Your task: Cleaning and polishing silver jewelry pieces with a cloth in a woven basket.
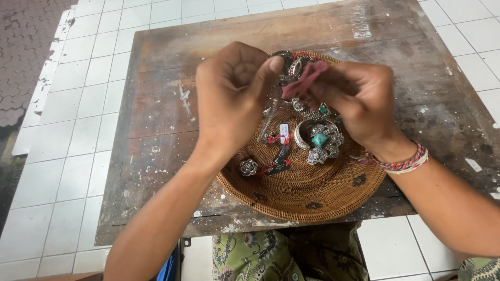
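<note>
A: Woven rattan forms the shallow round tray (312,198), which is set on the worn wooden counter (166,156). Above its far rim a silver jewellery piece (289,70) is pinched in the grip of the left hand (229,99), thumb and fingers pressed together on it. A small pink cloth (307,78) is clamped in the grip of the right hand (359,99) and is pressed against the same piece.

B: What is held in the tray?

A: Near its middle a wide silver ring (302,134) is seen, and just beside that an ornate silver piece with a turquoise stone (320,140). Toward the tray's near-left edge a silver rose-shaped ring (249,166) lies, with dark tags on red thread (278,161) beside it. More silver items are partly hidden under the hands.

B: What could go wrong?

A: The piece could be let slip if the pinch is loosened under the rubbing; it would likely be caught by the tray, though the pieces below could be scratched or knocked. The red threads could also be snagged by the cloth, so a tagged item might be dragged over the tray's low rim.
</note>
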